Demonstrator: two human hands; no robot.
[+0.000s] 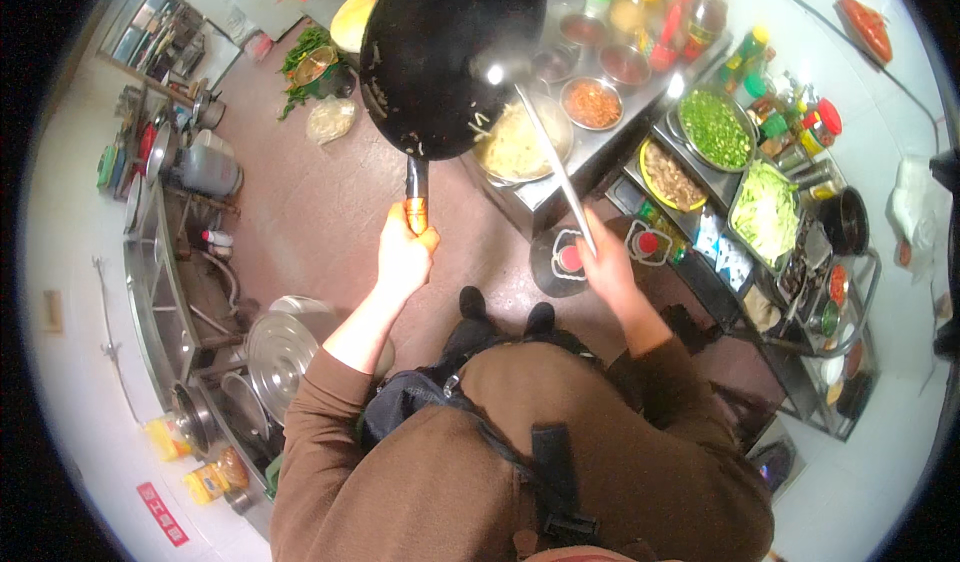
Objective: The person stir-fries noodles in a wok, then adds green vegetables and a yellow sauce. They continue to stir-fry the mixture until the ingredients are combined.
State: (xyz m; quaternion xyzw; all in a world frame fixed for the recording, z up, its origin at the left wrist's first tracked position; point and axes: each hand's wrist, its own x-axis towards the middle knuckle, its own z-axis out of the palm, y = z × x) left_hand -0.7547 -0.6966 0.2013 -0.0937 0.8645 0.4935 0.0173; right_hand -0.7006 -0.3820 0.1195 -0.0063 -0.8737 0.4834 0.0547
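My left hand (405,251) grips the handle of a black wok (450,44), which is raised and tilted with its inside facing me; a few pale shreds cling to its lower edge. My right hand (609,266) is closed around the long metal handle of a ladle (551,146). The ladle's head lies at the wok's right side, over a round metal bowl of pale shredded food (523,142). Some shreds show between the wok's rim and that bowl. A small bowl of orange-red shreds (592,103) stands right of the ladle.
Seasoning bowls and jars crowd the steel counter (592,153). To the right are chopped green vegetables (714,128), a yellow-rimmed bowl of meat-like pieces (673,176) and a tray of pale green shreds (765,213). Leafy greens (300,59) and a bag (331,121) are at the left; steel shelving (169,284) lines the left wall.
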